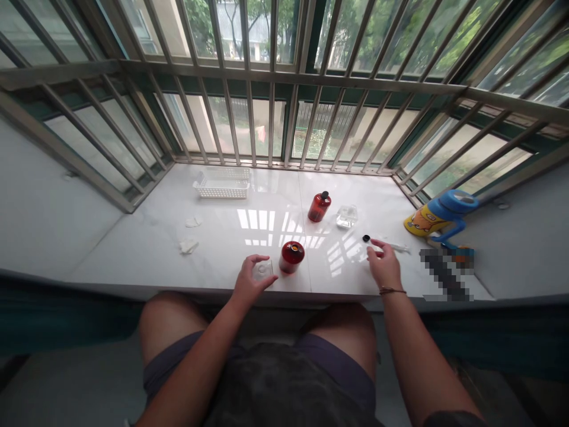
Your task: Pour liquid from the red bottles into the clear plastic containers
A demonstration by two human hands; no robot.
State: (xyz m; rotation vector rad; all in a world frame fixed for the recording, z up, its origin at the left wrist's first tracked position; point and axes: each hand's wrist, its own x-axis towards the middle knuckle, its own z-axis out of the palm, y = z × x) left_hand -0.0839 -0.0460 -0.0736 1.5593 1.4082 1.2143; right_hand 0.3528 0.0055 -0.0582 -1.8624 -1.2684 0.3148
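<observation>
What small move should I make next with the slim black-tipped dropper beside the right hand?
Probably pinch the dropper firmly with the right hand: the fingertips are already at its shaft, and the black tip lies free on the white marble sill.

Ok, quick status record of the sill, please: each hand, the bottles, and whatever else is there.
left hand: on a small clear container
right hand: fingers curled beside a small black cap; grip unclear
surface: white marble windowsill
bottles: red bottle with black cap; wider red bottle
other: white plastic basket; white tissues
</observation>
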